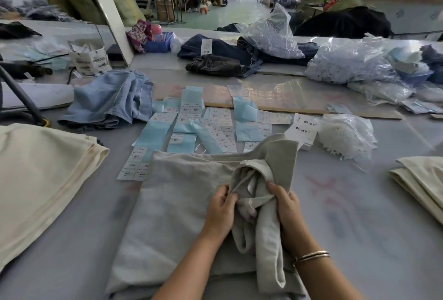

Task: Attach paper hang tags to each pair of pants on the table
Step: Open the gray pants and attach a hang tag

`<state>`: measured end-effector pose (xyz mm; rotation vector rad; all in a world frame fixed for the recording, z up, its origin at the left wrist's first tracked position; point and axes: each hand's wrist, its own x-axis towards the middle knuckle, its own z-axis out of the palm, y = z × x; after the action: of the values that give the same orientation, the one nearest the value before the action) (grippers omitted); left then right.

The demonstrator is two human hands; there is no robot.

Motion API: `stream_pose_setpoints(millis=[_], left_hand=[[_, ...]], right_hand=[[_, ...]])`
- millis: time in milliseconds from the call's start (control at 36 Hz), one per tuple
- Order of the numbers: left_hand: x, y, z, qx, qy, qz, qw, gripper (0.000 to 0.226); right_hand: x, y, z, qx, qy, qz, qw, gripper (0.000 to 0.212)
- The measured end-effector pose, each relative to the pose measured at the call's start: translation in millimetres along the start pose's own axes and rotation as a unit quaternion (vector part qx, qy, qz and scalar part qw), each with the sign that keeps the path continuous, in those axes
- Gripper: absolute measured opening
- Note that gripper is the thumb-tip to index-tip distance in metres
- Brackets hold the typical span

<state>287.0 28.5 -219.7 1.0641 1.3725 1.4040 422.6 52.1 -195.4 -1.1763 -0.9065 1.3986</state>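
Grey pants (182,203) lie flat on table (347,215), directly before person. Left hand (221,211) and right hand (286,206) both grip bunched waistband fabric (254,187), pulled up and turned open between them. Likely exposing inner label or loop as tag attachment point; none clearly visible. Hang tags (217,129), white and blue, spread in rows just beyond pants, within reach. No tag in either hand yet. Bag of plastic fasteners (345,134) right of tags.
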Motion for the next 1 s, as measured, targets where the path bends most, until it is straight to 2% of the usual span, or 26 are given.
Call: stream_pose_setpoints(millis=[111, 250, 333, 389, 472, 528, 583, 667, 722, 917, 1000], left_hand=[[3, -4, 0, -0.030, -0.016, -0.017, 0.999, 0.021], [5, 0, 0, -0.060, -0.018, -0.067, 0.996, 0.024], [12, 9, 3, -0.087, -0.054, -0.114, 0.988, 0.028], [16, 15, 6, -0.068, -0.081, -0.128, 0.986, 0.029], [20, 19, 13, -0.017, -0.082, -0.134, 0.987, 0.023], [19, 22, 19, 0.005, -0.087, -0.133, 0.987, 0.026], [18, 25, 25, -0.005, -0.102, -0.137, 0.985, 0.034], [16, 27, 32, 0.007, -0.113, -0.113, 0.987, 0.022], [16, 25, 34, 0.011, -0.096, -0.104, 0.990, 0.025], [14, 23, 34, 0.009, -0.087, -0.093, 0.992, 0.040], [15, 25, 32, 0.005, -0.102, -0.090, 0.991, 0.035]], right_hand=[[-1, -6, -5, 0.061, -0.026, 0.037, 0.997, 0.018], [-4, -8, -5, 0.067, -0.026, 0.035, 0.997, 0.024], [-4, -9, -7, 0.066, -0.036, 0.037, 0.997, 0.021], [-4, -10, -7, 0.065, -0.035, 0.037, 0.997, 0.018], [-3, -10, -5, 0.062, -0.032, 0.052, 0.996, 0.019], [-1, -14, -4, 0.040, -0.025, 0.055, 0.997, 0.019], [3, -21, -3, -0.003, -0.032, 0.040, 0.999, 0.019], [4, -30, -6, -0.099, -0.053, -0.004, 0.994, 0.018], [2, -31, -9, -0.138, -0.050, -0.006, 0.989, 0.020], [-3, -25, -14, -0.103, -0.020, 0.027, 0.994, 0.016], [1, -29, -12, -0.112, -0.015, 0.031, 0.993, 0.015]])
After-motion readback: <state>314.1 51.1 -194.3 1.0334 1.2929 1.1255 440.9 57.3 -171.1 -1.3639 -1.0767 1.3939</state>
